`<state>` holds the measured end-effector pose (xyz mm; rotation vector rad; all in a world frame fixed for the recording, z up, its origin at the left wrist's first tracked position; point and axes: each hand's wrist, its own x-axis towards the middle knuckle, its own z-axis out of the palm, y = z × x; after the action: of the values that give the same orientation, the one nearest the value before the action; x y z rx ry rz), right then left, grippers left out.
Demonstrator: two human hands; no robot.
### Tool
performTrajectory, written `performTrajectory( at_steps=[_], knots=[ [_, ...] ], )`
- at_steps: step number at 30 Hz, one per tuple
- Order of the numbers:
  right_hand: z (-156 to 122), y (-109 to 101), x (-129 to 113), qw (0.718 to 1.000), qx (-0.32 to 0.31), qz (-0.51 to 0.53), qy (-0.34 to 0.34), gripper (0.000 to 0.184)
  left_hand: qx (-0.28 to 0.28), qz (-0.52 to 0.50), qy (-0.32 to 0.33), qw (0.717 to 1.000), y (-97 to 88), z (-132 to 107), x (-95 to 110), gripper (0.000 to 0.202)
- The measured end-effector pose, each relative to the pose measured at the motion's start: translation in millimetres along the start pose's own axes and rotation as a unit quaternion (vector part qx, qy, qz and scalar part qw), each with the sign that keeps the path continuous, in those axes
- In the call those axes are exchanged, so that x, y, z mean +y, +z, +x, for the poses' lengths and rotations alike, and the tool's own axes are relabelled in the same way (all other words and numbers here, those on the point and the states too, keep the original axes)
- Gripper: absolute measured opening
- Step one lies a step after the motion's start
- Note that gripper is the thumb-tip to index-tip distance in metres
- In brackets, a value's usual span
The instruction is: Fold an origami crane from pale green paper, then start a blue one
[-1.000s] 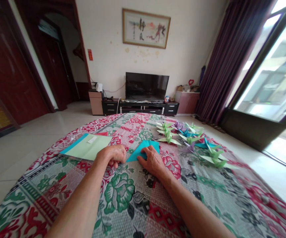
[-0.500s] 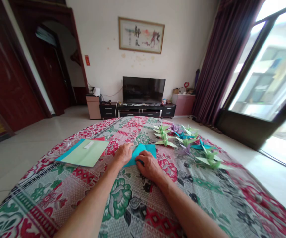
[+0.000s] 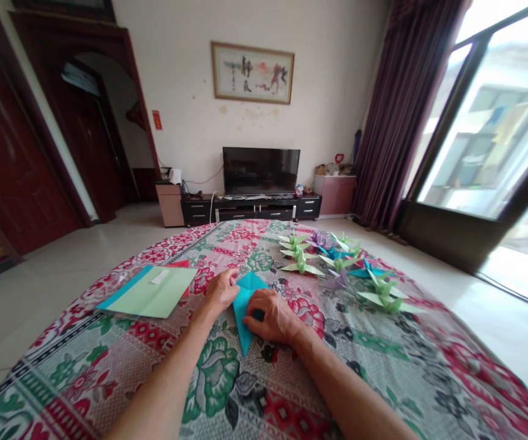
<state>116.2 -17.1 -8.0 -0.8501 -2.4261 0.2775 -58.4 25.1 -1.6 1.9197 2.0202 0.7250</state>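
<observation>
Left hand [image 3: 220, 292], fingers curled, pinched the teal paper [image 3: 241, 324] at its top while right hand [image 3: 274, 316], half-open, pressed it flat; aligned edges seemed essential.

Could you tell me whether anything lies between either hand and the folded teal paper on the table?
Nothing visible does: the left hand and the right hand both rest directly on the teal paper, which lies on the flowered cloth.

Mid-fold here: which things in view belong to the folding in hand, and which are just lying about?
In hand: teal paper, touched by the left hand and right hand.
Lying about: stack of sheets, paper cranes, television, framed picture.
</observation>
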Motion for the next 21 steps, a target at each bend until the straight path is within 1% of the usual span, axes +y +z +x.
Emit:
performTrajectory(
  at_steps=[1, 5, 7, 9, 12, 13, 18, 21],
  knots=[
    [-0.5, 0.1, 0.4, 1.000, 0.002, -0.008, 0.008, 0.015, 0.003, 0.001, -0.006, 1.000, -1.6, -0.8, 0.7, 0.047],
    [-2.2, 1.4, -5.2, 0.998, 0.009, -0.046, 0.050, 0.054, 0.017, -0.003, -0.017, 1.000, -5.9, -3.1, 3.3, 0.046],
    [-1.6, 2.2, -10.0, 0.995, 0.005, -0.066, 0.070, 0.065, 0.023, -0.004, -0.018, 1.000, -6.5, -3.0, 3.4, 0.045],
    [0.0, 1.4, -12.7, 0.993, -0.005, -0.087, 0.082, 0.062, 0.019, -0.003, -0.022, 1.000, -7.5, -2.7, 3.0, 0.044],
    [1.8, -4.4, -9.1, 0.989, -0.023, -0.119, 0.090, 0.042, -0.004, 0.004, -0.033, 0.999, -11.9, -3.0, 2.8, 0.043],
    [1.8, -7.5, -6.0, 0.987, -0.024, -0.130, 0.093, 0.040, -0.016, 0.008, -0.035, 0.999, -13.9, -3.3, 2.8, 0.042],
    [-3.8, -21.7, 13.2, 0.972, 0.008, -0.193, 0.135, 0.032, -0.093, 0.024, -0.018, 0.995, -20.6, -3.7, 0.6, 0.030],
    [-6.3, -25.0, 17.9, 0.962, 0.020, -0.226, 0.152, 0.031, -0.120, 0.030, -0.023, 0.992, -19.6, -2.2, -2.2, 0.030]
  ],
)
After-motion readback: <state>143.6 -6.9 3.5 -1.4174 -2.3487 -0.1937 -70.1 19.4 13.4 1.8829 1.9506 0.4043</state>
